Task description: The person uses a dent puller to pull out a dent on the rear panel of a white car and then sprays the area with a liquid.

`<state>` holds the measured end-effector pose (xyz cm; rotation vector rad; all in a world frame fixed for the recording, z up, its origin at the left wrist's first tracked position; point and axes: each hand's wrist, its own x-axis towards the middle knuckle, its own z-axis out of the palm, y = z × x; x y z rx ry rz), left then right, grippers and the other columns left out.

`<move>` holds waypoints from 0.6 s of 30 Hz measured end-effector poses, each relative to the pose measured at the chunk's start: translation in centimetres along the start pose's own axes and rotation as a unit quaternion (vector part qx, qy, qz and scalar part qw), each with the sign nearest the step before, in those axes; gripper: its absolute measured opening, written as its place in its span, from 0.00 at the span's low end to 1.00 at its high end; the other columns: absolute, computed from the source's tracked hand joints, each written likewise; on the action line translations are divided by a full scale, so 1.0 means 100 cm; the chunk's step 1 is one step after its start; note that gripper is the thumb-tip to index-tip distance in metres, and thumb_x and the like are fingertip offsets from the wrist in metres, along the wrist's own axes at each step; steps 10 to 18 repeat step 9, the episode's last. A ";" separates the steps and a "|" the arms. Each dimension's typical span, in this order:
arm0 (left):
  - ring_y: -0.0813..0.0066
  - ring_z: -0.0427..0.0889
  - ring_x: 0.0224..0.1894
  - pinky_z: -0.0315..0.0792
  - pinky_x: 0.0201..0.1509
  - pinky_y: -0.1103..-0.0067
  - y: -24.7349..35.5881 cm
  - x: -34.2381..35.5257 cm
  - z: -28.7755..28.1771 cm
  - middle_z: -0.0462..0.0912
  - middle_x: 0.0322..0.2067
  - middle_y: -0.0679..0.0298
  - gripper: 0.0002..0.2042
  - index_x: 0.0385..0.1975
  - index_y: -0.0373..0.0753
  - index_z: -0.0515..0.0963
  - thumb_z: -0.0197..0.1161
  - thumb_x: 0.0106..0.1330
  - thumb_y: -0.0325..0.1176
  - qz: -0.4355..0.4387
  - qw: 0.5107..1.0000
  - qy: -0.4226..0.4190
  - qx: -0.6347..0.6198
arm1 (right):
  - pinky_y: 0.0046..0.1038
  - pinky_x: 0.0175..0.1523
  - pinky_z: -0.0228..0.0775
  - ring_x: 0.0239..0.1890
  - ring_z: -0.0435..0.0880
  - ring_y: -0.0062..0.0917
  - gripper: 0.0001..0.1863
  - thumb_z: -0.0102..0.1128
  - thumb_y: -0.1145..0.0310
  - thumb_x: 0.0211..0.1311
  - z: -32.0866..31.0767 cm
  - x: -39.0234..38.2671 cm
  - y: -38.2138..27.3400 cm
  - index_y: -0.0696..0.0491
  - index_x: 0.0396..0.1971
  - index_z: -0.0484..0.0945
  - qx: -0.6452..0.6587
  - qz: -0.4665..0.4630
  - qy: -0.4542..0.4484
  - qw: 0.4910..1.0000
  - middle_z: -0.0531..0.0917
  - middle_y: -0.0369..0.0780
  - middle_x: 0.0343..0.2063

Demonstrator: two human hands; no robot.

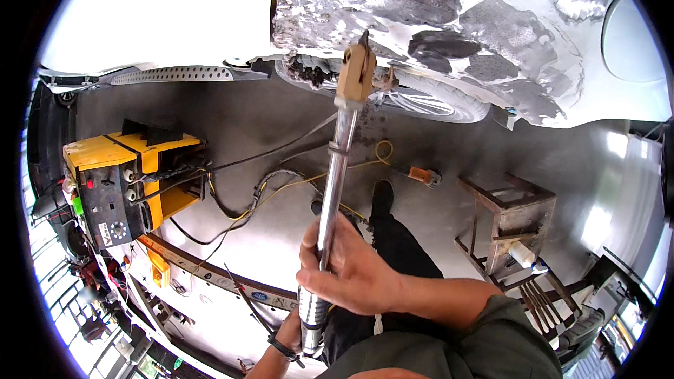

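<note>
A slide hammer dent puller [338, 161] with a chrome shaft, a brass-coloured head and a dark pointed tip stretches away from me. Its tip overlaps the sanded, patchy lower panel of a white car [505, 35]; I cannot tell whether it touches. My right hand [358, 274] wraps its fingers round the shaft below the middle. Lower down, my left hand [291, 324], with a dark band on the wrist, grips the ribbed rear handle and is partly hidden behind it. Behind the puller's head shows the car's wheel [435, 102], with rough, torn metal at the panel edge.
A yellow-and-black machine [105, 200] with knobs stands at left, its cables crossing the floor toward my feet. An orange angle grinder [423, 175] lies right of my feet. A worn stool [523, 210] stands farther right. A long curved strip [217, 274] lies behind the machine.
</note>
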<state>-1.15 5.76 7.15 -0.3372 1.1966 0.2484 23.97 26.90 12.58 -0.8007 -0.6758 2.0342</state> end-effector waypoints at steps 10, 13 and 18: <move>0.74 0.85 0.45 0.79 0.50 0.75 -0.025 0.006 0.015 0.84 0.48 0.61 0.20 0.59 0.38 0.73 0.46 0.77 0.44 0.079 0.996 0.032 -0.009 | 0.30 0.43 0.72 0.34 0.77 0.21 0.19 0.59 0.76 0.66 -0.022 0.009 -0.015 0.52 0.48 0.59 -0.014 0.055 -0.028 0.998 0.71 0.37 0.31; 0.74 0.85 0.45 0.79 0.50 0.75 -0.025 0.006 0.015 0.84 0.48 0.61 0.20 0.59 0.38 0.73 0.46 0.77 0.44 0.079 0.996 0.032 -0.009 | 0.30 0.43 0.72 0.34 0.77 0.21 0.19 0.59 0.76 0.66 -0.022 0.009 -0.015 0.52 0.48 0.59 -0.014 0.055 -0.028 0.998 0.71 0.37 0.31; 0.74 0.85 0.45 0.79 0.50 0.75 -0.025 0.006 0.015 0.84 0.48 0.61 0.20 0.59 0.38 0.73 0.46 0.77 0.44 0.079 0.996 0.032 -0.009 | 0.30 0.43 0.72 0.34 0.77 0.21 0.19 0.59 0.76 0.66 -0.022 0.009 -0.015 0.52 0.48 0.59 -0.014 0.055 -0.028 0.998 0.71 0.37 0.31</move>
